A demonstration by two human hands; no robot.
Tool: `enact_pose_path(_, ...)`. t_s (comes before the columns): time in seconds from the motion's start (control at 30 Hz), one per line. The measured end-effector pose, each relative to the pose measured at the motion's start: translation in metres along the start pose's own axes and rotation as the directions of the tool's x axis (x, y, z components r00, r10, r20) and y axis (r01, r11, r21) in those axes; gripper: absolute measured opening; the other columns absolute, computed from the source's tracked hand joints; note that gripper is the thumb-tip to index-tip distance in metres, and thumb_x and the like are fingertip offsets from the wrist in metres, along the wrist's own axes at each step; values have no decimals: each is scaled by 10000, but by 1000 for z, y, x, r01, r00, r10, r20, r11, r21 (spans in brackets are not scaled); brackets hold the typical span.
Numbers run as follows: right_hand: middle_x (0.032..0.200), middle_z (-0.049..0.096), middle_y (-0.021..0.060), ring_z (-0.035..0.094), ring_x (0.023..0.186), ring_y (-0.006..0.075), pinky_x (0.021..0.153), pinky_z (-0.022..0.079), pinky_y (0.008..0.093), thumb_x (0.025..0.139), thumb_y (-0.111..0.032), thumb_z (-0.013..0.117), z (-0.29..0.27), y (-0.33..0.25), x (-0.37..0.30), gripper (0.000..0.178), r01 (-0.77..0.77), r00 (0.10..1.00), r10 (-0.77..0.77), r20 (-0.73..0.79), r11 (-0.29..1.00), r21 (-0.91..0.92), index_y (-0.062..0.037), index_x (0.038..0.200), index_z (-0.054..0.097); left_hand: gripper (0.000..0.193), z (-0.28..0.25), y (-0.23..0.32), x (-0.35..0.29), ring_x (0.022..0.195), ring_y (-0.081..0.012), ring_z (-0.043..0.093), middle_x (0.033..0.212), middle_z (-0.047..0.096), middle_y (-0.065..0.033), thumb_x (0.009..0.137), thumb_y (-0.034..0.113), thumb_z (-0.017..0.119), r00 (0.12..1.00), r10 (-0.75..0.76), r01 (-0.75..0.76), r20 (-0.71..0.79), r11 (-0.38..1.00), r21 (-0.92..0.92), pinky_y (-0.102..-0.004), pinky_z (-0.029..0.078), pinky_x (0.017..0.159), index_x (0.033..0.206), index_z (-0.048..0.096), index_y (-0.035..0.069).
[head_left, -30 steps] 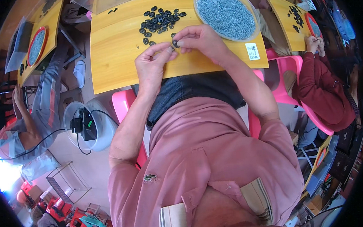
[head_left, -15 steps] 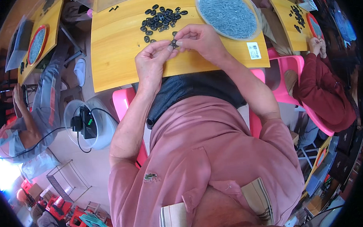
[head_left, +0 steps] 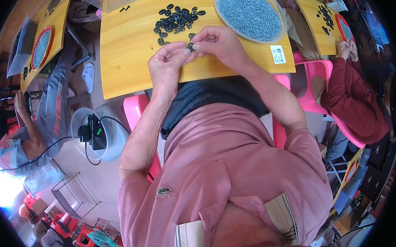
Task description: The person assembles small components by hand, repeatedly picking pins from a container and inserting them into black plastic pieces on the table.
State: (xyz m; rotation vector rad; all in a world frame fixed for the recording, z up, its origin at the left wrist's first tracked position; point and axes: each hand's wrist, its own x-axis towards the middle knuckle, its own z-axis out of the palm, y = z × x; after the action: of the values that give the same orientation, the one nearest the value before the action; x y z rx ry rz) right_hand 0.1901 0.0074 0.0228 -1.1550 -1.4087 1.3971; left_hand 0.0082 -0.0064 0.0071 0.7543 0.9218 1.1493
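Note:
Between my fingertips is a small black oval plastic piece, held just above the near part of the yellow table. My left hand pinches it from the left with thumb and fingers. From the other side my right hand grips the same piece, its thumb and forefinger meeting at it; the fingers hide part of it. Just beyond my hands lies a loose pile of similar black pieces, many showing two holes. A round clear tub full of small silvery screws stands to the right of the pile.
Two small dark screws lie at the table's far left. A white label is on its right corner. People work at tables on both sides, one in a dark red sleeve. A white bin with black adapters stands on the floor at left.
The view has shifted very slightly. Both hands stay on the black piece with almost no visible movement.

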Motion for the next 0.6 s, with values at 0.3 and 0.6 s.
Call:
enact_pose_path(0.3,750,644,22,608,661,78,589,451,212,857,-88,681,-11,-8,0,193,-104,989,95,113,992,76,14,1009,623,291,-7,-6,0,794,-107,677,897,710,-88,842,-52,701,973,140,-185,182,947,262,-221,544,723,1128,650,-44)
enact_pose_path(0.6,706,638,30,565,630,74,587,428,213,818,-70,699,-9,-11,-2,246,-132,982,120,147,989,74,29,1021,601,316,-4,-10,-5,688,-38,576,813,655,-6,787,-20,761,955,189,-279,230,837,470,-198,493,653,1096,698,3)
